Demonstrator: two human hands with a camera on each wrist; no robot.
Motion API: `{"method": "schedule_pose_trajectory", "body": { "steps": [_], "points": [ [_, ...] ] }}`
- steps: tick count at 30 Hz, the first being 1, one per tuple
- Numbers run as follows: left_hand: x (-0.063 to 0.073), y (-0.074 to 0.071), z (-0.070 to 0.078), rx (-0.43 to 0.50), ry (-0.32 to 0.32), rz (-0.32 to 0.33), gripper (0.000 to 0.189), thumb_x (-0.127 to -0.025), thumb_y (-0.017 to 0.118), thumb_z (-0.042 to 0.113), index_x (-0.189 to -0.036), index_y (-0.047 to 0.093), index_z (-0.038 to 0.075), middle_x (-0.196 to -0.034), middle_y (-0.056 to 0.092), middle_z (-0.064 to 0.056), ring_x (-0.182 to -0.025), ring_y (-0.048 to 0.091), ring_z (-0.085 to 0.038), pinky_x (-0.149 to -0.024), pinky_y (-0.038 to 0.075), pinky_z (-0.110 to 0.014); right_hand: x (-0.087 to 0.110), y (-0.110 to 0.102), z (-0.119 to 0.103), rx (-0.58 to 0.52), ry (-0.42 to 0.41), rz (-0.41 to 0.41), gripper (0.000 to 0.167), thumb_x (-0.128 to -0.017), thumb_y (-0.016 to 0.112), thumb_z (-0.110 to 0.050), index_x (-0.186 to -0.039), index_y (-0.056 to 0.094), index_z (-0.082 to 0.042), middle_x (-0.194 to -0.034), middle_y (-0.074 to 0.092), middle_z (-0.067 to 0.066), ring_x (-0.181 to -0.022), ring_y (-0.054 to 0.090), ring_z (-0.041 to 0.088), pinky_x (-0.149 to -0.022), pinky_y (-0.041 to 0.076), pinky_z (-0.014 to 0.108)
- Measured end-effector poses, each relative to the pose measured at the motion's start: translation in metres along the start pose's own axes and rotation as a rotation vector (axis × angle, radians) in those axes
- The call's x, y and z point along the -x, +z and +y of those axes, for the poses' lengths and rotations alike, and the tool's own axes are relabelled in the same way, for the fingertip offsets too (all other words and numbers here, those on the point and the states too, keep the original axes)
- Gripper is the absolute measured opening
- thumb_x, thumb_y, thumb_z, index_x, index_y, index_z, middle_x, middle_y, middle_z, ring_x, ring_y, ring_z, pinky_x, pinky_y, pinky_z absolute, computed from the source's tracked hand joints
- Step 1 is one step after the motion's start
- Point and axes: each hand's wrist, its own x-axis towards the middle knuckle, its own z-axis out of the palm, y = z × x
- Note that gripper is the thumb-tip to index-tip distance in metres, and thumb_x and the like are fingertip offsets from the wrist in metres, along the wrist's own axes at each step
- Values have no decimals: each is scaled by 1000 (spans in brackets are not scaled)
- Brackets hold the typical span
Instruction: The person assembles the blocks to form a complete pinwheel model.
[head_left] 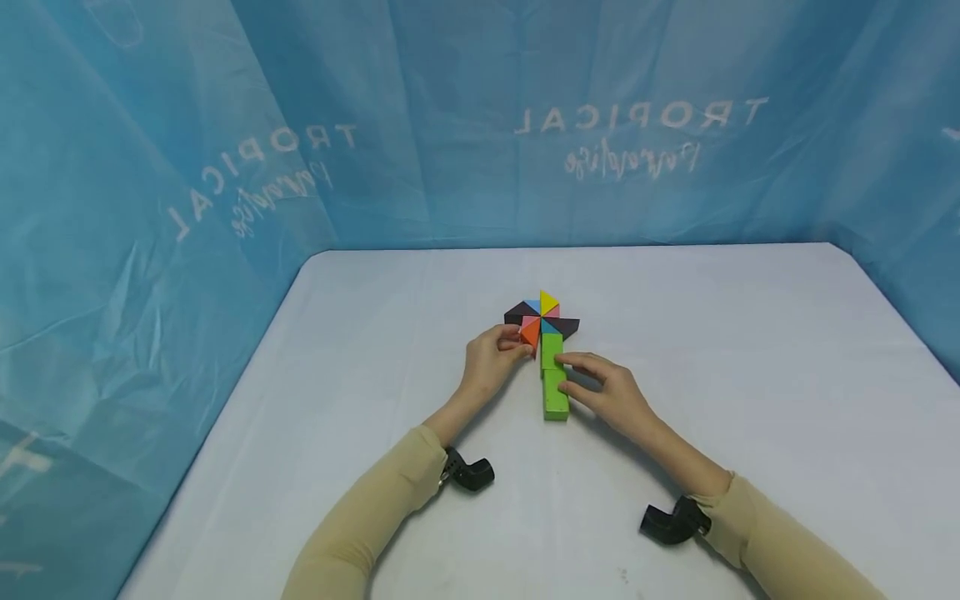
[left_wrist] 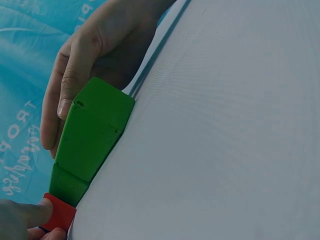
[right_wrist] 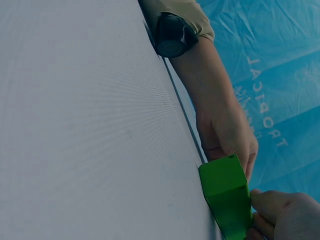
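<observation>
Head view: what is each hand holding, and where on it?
Left hand pinches the orange triangle at its near edge. Right hand has fingertips against the right side of the green blocks; a full grip cannot be told.

I see my right hand [right_wrist: 287, 215] pressing the green block [right_wrist: 227, 200] on the white tabletop [right_wrist: 90, 125], my left hand [right_wrist: 230, 135] just behind it.

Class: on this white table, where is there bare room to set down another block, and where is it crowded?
Bare: white table right of the right hand and left of the left hand. Crowded: around the coloured triangle pinwheel and green rectangular blocks.
</observation>
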Motion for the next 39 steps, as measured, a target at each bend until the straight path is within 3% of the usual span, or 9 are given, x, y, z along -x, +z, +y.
{"method": "schedule_pose_trajectory", "body": {
  "steps": [6,10,15,21,25,32,39],
  "points": [
    [-5,-1,5,13,28,7,35,-82,74,13,-112,64,-2,-98,69,-11,-85,68,-16,-74,54,-22,-2,-8,-25,9,-4,6,40,-85,70,-3,-122,59,4,-120,60,16,-115,54,30,-96,44,41],
    [-2,-2,6,22,10,14,34,-82,74,14,-111,65,-1,-99,69,-10,-86,68,-16,-74,54,-22,-1,-13,-44,32,-5,-12,38,-85,69,-1,-121,59,8,-120,60,19,-114,54,32,-95,45,43],
    [0,-3,7,38,1,24,34,-82,74,14,-111,65,-1,-98,69,-10,-85,68,-15,-73,53,-21,-2,-12,-45,28,-1,-17,38,-85,69,-2,-120,59,7,-120,60,18,-114,54,32,-95,45,44],
    [-8,-7,9,28,18,37,34,-82,75,14,-111,65,-1,-96,70,-9,-85,68,-15,-73,53,-21,-10,-13,-48,34,-22,-8,38,-84,69,-1,-120,59,8,-119,60,19,-114,54,32,-95,45,43],
    [-7,-5,9,40,12,28,33,-82,74,14,-110,65,-1,-97,69,-9,-84,68,-15,-72,54,-21,-9,-12,-43,34,-8,-4,38,-85,69,-2,-120,59,7,-120,60,18,-115,54,32,-96,44,43],
    [-1,0,4,42,-7,15,33,-82,74,15,-110,66,0,-96,69,-8,-83,67,-14,-71,54,-21,-4,-2,-4,12,1,2,40,-85,71,-11,-123,61,-3,-122,60,8,-116,54,24,-97,44,39],
    [5,1,3,15,-20,3,32,-83,74,15,-110,66,0,-96,69,-8,-83,67,-13,-72,53,-21,3,-1,1,15,6,1,42,-85,72,-21,-124,62,-8,-122,61,3,-115,55,21,-95,46,38]
  ]
}}
